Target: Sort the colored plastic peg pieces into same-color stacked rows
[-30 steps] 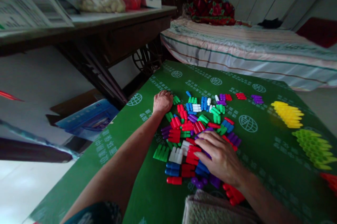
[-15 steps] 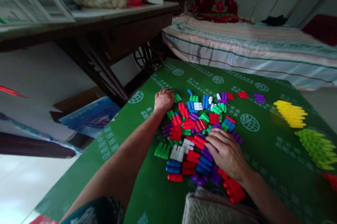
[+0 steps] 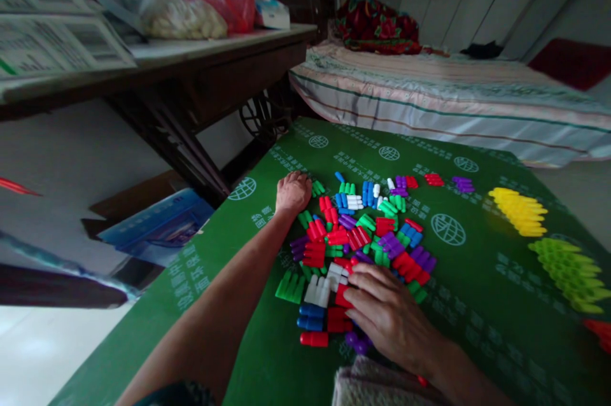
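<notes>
R grip (image 3: 389, 314): palm down, fingers part-bent & slightly spread over the near side of the mixed pile; can't tell if it's got hold of anything, underside hidden. Just L of its fingertips, prob. touching: red plastic block w/ rounded pegs (image 3: 342, 295); white plastic multi-peg block (image 3: 337, 275) a bit farther L. Purple plastic knobbed pc (image 3: 358, 343) just below the fingers, folded greyish fuzzy towel (image 3: 382, 384) under/beside the wrist, can't tell which.

L grip (image 3: 293, 193): palm down on green printed table (image 3: 258, 342), fingers curled, contents n/v; small green plastic multi-peg block (image 3: 317, 188) just R of it.

Risks: R palm hides pcs, so a sideways sweep could scatter neighbours; wrist might snag towel & drag pcs along; smooth-looking pegs could slip if pinched off-centre.
</notes>
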Available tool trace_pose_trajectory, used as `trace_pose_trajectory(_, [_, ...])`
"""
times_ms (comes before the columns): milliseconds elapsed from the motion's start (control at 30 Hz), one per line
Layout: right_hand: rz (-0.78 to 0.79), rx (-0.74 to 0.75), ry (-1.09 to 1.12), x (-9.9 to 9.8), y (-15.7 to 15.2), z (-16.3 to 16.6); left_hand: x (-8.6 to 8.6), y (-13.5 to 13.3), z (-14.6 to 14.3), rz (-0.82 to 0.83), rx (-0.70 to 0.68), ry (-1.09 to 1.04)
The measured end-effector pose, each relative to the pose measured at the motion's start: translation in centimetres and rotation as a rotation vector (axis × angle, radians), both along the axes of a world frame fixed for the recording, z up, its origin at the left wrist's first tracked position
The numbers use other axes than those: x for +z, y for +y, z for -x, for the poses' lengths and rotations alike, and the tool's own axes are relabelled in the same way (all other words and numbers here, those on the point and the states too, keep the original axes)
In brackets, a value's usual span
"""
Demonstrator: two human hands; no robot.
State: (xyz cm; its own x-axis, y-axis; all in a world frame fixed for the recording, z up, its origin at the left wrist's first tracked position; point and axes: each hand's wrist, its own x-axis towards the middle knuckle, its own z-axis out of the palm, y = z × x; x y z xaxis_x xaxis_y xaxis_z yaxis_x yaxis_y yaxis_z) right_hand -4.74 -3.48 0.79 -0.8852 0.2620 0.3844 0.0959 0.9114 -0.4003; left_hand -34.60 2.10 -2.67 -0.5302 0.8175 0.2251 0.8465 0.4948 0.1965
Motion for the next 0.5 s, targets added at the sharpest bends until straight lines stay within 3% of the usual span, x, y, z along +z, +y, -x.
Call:
trace_pose_trajectory(233, [0.011, 0.070, -0.163, -0.5, -1.3, 1.0, 0.2, -0.1, 0.0, 0.026, 0.005, 0.011])
trace_pose_trajectory(500, [-0.054, 0.015, -0.257, -0.3, -1.6, 1.8, 0.4, 0.0, 0.7, 0.007, -0.028, 0.006])
